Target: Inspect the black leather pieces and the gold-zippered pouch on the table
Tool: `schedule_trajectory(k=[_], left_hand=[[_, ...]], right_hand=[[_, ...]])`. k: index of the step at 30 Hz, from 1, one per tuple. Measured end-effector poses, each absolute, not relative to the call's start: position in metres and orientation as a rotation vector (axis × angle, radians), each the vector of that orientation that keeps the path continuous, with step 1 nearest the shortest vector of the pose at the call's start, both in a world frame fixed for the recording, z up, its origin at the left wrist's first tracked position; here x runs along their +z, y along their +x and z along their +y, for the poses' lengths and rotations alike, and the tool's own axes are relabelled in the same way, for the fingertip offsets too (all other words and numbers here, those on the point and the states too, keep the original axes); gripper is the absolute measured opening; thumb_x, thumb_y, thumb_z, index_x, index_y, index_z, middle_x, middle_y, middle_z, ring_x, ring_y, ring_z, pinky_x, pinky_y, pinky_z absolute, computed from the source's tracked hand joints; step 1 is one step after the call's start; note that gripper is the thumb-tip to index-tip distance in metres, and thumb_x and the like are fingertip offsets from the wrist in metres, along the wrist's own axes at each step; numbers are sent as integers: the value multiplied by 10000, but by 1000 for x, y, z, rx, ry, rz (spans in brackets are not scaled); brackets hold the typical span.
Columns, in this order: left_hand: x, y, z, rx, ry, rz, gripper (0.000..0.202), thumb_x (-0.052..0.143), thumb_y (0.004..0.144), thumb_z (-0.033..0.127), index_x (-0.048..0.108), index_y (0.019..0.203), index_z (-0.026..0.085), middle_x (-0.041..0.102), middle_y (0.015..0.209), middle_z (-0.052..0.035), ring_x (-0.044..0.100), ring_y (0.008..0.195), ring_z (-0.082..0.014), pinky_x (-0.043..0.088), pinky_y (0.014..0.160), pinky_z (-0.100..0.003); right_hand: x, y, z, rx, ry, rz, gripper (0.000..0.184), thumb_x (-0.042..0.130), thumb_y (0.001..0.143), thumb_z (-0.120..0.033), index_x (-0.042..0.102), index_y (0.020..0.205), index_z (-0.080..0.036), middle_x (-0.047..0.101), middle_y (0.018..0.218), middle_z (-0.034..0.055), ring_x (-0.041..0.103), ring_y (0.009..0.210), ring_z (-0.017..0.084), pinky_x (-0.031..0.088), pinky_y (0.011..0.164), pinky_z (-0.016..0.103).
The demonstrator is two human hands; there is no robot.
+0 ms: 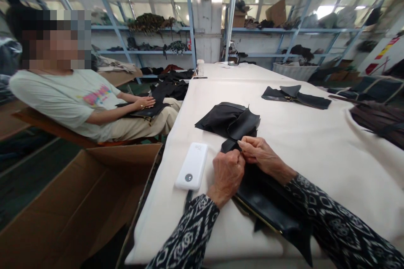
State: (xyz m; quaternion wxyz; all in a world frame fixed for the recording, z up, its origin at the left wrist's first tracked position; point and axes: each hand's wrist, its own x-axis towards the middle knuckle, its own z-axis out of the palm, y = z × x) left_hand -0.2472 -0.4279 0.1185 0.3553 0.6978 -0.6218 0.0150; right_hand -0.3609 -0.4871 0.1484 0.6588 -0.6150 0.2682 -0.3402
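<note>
A black leather piece with a gold zipper (271, 206) lies across the near part of the table, partly under my right forearm. At its upper end my left hand (229, 174) is closed in a fist on the black material. My right hand (260, 153) pinches the same piece right beside it, the two hands touching. What the fingertips hold exactly is hidden. Just beyond them lies a dark folded leather piece (225, 117). To the left of my left hand rests a white power bank (192, 166).
Another black zippered piece (296, 96) lies farther back on the white table (341, 164). A cardboard box (85, 189) stands open by the left edge. A seated person (94, 101) holds black material on the lap. Dark brown fabric (378, 119) lies at right; shelves (154, 52) line the back.
</note>
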Motion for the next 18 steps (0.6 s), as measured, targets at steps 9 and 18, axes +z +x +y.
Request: schedule_trajectory(k=[9,18], left_hand=[[123,-240,-429,-263,1717,-1393,306,408,885,285,438,601,175,439,547,15,316,524,-108,209,570,-290],[124,-231,-432,-465,1589,-1210,360,449,860,384,501,573,174,501,502,24,451,515,-109,320,583,-252]], right_hand=[[149,-362,-485,-1018,-1552,680,395,574,852,-429,417,624,-147,384,479,-56,307,396,30,190,396,189],[146,-366,-493,-1258,-1924,882,243,513,883,-364,585,920,-134,595,791,23,564,712,107,467,679,238]])
